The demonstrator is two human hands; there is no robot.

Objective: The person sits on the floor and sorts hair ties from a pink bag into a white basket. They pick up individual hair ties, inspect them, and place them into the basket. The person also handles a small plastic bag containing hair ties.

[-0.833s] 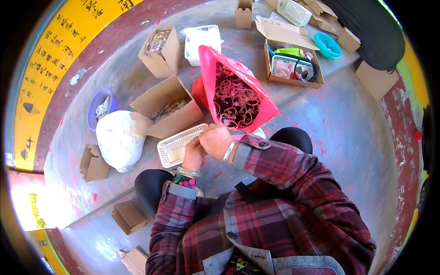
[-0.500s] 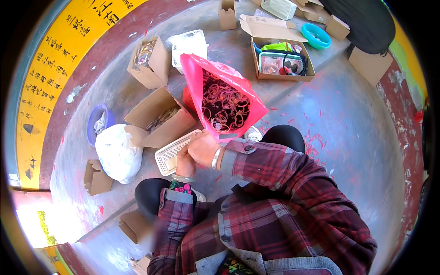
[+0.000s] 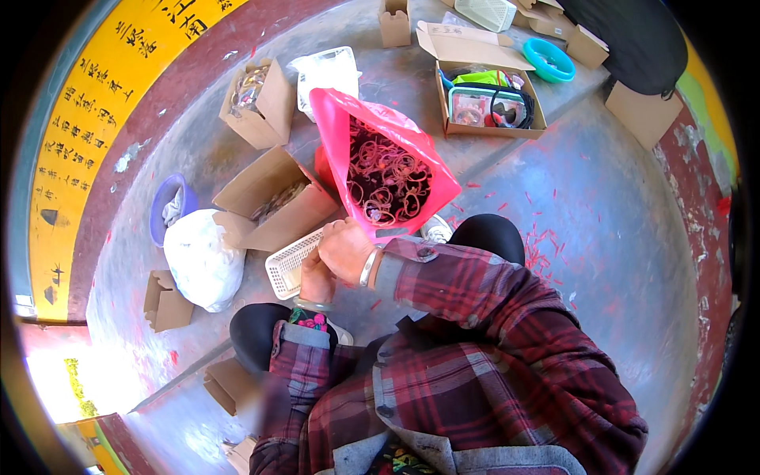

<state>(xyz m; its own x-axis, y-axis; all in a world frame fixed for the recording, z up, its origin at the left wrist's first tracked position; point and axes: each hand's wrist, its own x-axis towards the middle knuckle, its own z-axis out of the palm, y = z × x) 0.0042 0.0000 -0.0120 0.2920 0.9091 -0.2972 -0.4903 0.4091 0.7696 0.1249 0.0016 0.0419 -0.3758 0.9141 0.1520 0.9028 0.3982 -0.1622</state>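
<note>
My right hand (image 3: pixel 348 250) and my left hand (image 3: pixel 317 279) meet in front of my body, fingers curled together. Whatever they pinch is too small or hidden to make out. Just below and left of them lies a small cream slotted plastic basket (image 3: pixel 283 267), its right end covered by my hands. Beyond my hands stands a bright pink plastic bag (image 3: pixel 336 150), wide open, full of thin reddish-pink loops (image 3: pixel 388 170). An open cardboard box (image 3: pixel 305 212) with small flat pieces in it sits left of the bag, behind the basket.
A stuffed white plastic bag (image 3: pixel 204 261) and a purple basin (image 3: pixel 162 214) are at the left. Farther off are a filled carton (image 3: pixel 265 115), a white basket (image 3: pixel 328 79), an open box of goods (image 3: pixel 491 131) and a teal basin (image 3: pixel 549 62). Red scraps (image 3: pixel 542 249) litter the floor.
Both hands stay together by the basket, with only a slight shift of the fingers. The whole view has moved a little; nothing was visibly picked up or put down.
</note>
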